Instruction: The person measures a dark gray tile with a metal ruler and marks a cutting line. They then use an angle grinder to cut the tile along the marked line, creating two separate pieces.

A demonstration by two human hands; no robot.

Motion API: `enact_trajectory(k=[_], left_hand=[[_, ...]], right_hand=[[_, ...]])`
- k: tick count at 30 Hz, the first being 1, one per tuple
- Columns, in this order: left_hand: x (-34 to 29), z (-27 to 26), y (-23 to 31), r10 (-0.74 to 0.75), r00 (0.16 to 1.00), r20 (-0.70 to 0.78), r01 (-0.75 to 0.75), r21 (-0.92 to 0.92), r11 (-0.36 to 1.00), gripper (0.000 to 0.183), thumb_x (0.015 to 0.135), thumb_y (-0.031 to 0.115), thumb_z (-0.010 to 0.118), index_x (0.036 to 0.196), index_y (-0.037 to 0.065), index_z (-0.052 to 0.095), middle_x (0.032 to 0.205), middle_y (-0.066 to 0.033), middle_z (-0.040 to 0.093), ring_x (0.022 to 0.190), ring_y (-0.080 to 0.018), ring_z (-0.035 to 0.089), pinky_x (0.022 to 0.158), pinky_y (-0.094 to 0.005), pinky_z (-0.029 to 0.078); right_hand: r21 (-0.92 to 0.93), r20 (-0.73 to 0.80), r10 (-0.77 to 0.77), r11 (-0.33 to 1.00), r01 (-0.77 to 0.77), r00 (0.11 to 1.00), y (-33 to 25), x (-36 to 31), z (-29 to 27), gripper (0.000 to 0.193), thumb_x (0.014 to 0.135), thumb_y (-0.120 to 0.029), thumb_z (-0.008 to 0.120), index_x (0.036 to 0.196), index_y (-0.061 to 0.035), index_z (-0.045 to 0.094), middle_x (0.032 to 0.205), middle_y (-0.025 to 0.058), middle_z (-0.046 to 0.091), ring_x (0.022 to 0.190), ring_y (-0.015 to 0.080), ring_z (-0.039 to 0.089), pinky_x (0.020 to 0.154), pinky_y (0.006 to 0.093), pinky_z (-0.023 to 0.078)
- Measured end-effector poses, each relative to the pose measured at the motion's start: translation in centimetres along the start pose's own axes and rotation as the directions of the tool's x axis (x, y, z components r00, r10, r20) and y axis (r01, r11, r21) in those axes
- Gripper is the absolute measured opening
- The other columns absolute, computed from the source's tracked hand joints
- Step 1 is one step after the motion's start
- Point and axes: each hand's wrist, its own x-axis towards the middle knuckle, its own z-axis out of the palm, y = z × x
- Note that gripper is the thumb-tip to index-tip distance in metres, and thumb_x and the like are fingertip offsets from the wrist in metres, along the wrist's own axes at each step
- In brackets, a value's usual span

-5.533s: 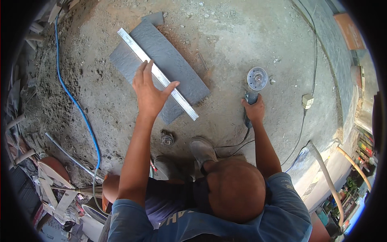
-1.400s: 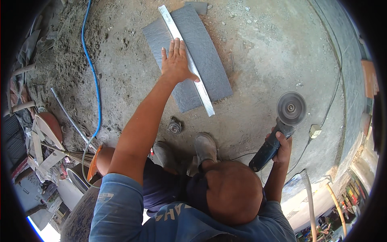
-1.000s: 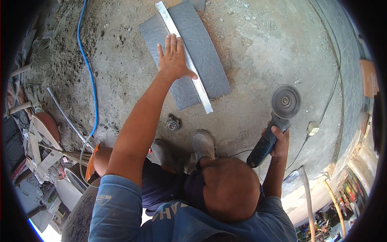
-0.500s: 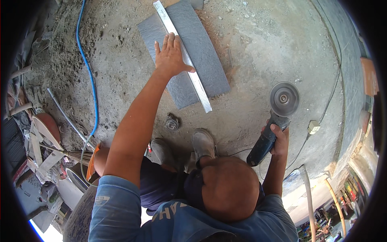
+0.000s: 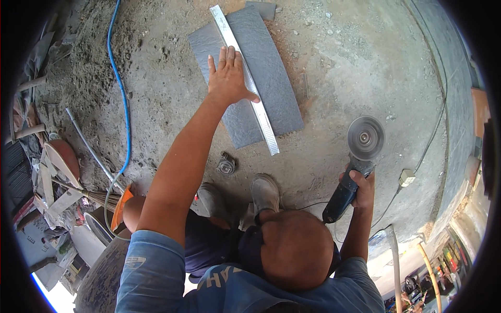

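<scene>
A dark grey stone-textured tile (image 5: 279, 91) lies tilted on the ground, with a straight silvery metal strip (image 5: 267, 128) running lengthwise across it. My left hand (image 5: 228, 78) presses on the strip and the tile beside it, fingers spread and thumb stretched over the metal. Off to the right, my right hand (image 5: 363, 190) is wrapped round the black body of an angle grinder (image 5: 342, 197). The grinder's round disc (image 5: 366, 138) faces up, apart from the tile; its surface looks smeared, as if spinning.
A small metal part (image 5: 226, 165) lies near my boots (image 5: 265, 192). Blue hose (image 5: 121, 86) runs down the left, by scrap and a broom (image 5: 102, 198). At right, a cable with a pale connector (image 5: 407, 178) crosses the floor. A smaller tile piece (image 5: 262, 9) lies beyond.
The whole view has shifted slightly, so the tile, strip and hose appear lower and further right. Both hands keep their hold; the grinder stays beside the tile.
</scene>
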Motion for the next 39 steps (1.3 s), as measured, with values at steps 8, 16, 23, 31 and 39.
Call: enact_trajectory(k=[8, 16, 23, 31, 39], left_hand=[[0.0, -0.1, 0.0, -0.015, 0.999, 0.031, 0.017, -0.056, 0.998, 0.144, 0.045, 0.057, 0.092, 0.156, 0.004, 0.018, 0.164, -0.0131, 0.016, 0.153, -0.0260, 0.009, 0.124, -0.0507, 0.007], [0.1, -0.1, 0.0, -0.017, 0.999, 0.036, 0.017, -0.007, 1.000, 0.145, 0.046, 0.061, 0.090, 0.157, 0.007, 0.015, 0.165, -0.0107, 0.016, 0.153, -0.0239, 0.010, 0.124, -0.0508, 0.009], [-0.1, -0.4, -0.2, -0.003, 0.997, 0.071, 0.000, 0.049, 0.999, 0.143, 0.051, 0.068, 0.085, 0.158, 0.008, 0.012, 0.165, -0.0096, 0.013, 0.153, -0.0227, 0.010, 0.124, -0.0507, 0.010], [-0.1, -0.8, 0.1, -0.016, 0.993, 0.116, 0.005, 0.093, 0.996, 0.140, 0.056, 0.070, 0.083, 0.158, 0.008, 0.010, 0.165, -0.0092, 0.012, 0.153, -0.0219, 0.010, 0.124, -0.0513, 0.011], [0.0, -0.8, 0.1, -0.018, 0.994, 0.108, 0.009, 0.081, 0.997, 0.140, 0.055, 0.069, 0.084, 0.158, 0.008, 0.011, 0.165, -0.0087, 0.012, 0.153, -0.0213, 0.010, 0.124, -0.0514, 0.011]], right_hand=[[-0.005, 0.014, 0.004, 1.000, -0.004, 1.000, -0.5, 0.6, 1.1, 0.055, 0.069, -0.020, 0.079, 0.114, 0.0003, 0.055, 0.088, 0.0101, 0.062, 0.066, 0.0212, 0.067, 0.058, 0.0324, 0.056], [-0.139, 0.072, 0.070, 0.988, -0.060, 0.995, -0.4, 1.1, 1.3, 0.067, 0.070, -0.004, 0.080, 0.128, -0.0024, 0.045, 0.098, 0.0086, 0.063, 0.080, 0.0175, 0.065, 0.071, 0.0308, 0.054], [-0.393, 0.207, 0.071, 0.920, 0.017, 0.976, -0.4, 1.8, 3.0, 0.091, 0.068, -0.007, 0.085, 0.144, -0.0021, 0.035, 0.116, 0.0101, 0.061, 0.106, 0.0204, 0.059, 0.093, 0.0342, 0.049], [-0.712, 0.271, 0.314, 0.702, -0.030, 0.910, -0.8, 2.8, 5.6, 0.109, 0.064, -0.018, 0.088, 0.153, -0.0065, 0.025, 0.127, 0.0169, 0.061, 0.116, 0.0259, 0.059, 0.102, 0.0356, 0.045], [-0.787, 0.253, 0.331, 0.617, -0.005, 0.909, 0.3, 4.5, 6.4, 0.116, 0.061, -0.026, 0.089, 0.154, -0.0038, 0.023, 0.132, 0.0204, 0.058, 0.122, 0.0306, 0.057, 0.105, 0.0376, 0.043]])
